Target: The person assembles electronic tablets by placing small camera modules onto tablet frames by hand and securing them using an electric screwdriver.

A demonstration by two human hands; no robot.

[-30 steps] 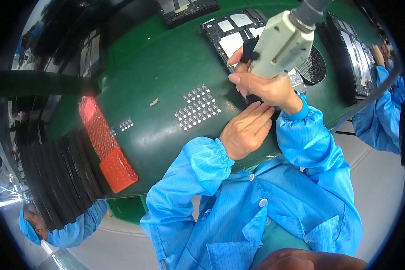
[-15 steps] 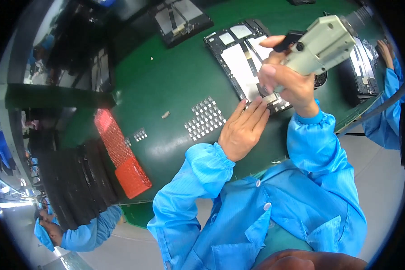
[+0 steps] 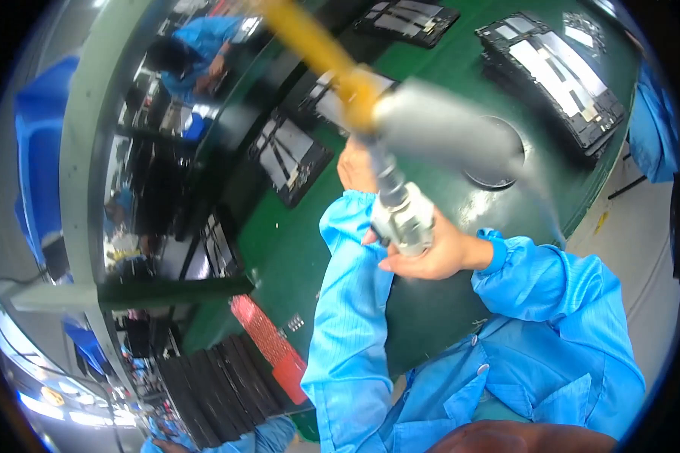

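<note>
Upright in my right hand (image 3: 442, 253) is a pale power screwdriver (image 3: 409, 226), fingers wrapped round its body. Its top joins a blurred yellow and grey hanging fitting (image 3: 363, 94). My left hand (image 3: 355, 167) reaches forward past the screwdriver, which hides part of it; its fingers do not show clearly. Just beyond that hand lies an opened tablet-like device (image 3: 329, 100), partly covered by the fitting; whether the hand touches it I cannot tell. Another opened device (image 3: 289, 158) lies to the left. A round dark dish (image 3: 499, 183) sits to the right, partly behind the grey blur.
At the right stands a stack of opened devices (image 3: 559, 83). A red bubble-wrap strip (image 3: 268, 336) lies at the left beside several small metal pieces (image 3: 295, 323) and a row of black slabs (image 3: 211, 389). A green metal post (image 3: 91, 174) rises at the left. Co-workers' blue sleeves show nearby.
My view has shifted. My right hand has brought the screwdriver nearer to me, off the device. My left hand has moved from the device's near edge to farther forward.
</note>
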